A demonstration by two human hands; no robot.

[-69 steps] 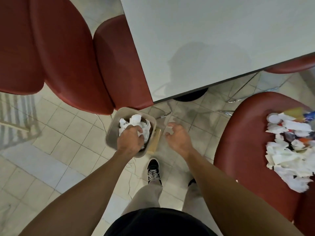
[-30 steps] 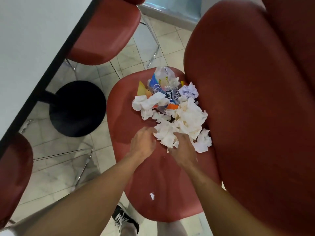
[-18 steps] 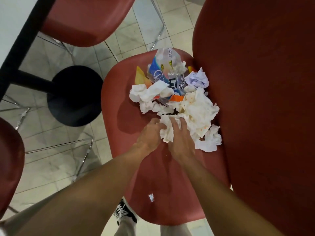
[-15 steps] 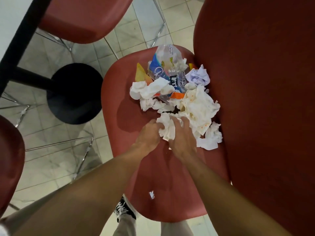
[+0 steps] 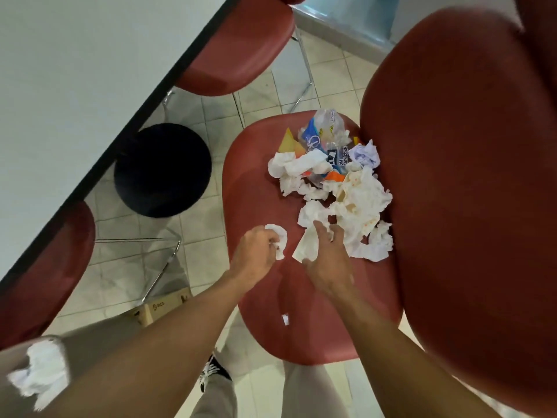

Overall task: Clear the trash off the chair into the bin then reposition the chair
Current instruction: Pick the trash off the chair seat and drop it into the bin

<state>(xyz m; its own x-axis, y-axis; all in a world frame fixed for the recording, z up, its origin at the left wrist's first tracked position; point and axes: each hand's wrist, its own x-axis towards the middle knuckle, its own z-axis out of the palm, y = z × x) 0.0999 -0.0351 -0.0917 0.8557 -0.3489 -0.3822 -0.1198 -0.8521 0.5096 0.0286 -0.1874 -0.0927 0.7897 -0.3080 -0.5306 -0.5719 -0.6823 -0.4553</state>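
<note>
Trash pile (image 5: 337,188) of crumpled napkins and wrappers on far half of red chair seat (image 5: 256,182), left hand (image 5: 256,254) gripping small napkin wad (image 5: 278,239), right hand (image 5: 327,263) pinching white napkin (image 5: 307,247) at pile's near edge, bin (image 5: 27,372) with napkins at near left, white table (image 5: 75,70) left.

Below you lies a floor (image 5: 199,233) of pale square tiles with dark grout lines. At your upper left, a white table top (image 5: 75,79) with a dark edge crosses the view diagonally; its round black pedestal base (image 5: 162,170) stands on the tiles beneath. Two red seats are tucked under that edge: the far chair (image 5: 238,46) on chrome legs, the near chair (image 5: 45,273) at lower left. A cardboard box (image 5: 159,306) rests on the floor. A pale blue wall base (image 5: 340,22) runs along the top.
</note>
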